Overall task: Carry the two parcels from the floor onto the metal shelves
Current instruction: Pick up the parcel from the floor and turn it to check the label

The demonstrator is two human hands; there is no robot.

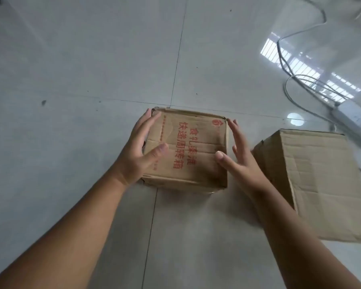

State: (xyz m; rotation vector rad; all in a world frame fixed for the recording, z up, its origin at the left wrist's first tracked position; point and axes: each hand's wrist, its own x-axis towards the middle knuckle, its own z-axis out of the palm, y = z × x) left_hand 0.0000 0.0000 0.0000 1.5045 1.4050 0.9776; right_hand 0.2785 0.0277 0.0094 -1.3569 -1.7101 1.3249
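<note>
A pale tiled floor [92, 59] carries two cardboard parcels: a smaller box with red print [188, 149] in the middle and a plain larger box [321, 180] just to its right, with grey cables [296, 80] and a white power strip [350, 115] beyond. The left hand [138, 151] lies spread against the printed box's left side, thumb on its top. The right hand [238, 157] is spread at its right edge; whether it is touching yet is hard to tell through the blur.
</note>
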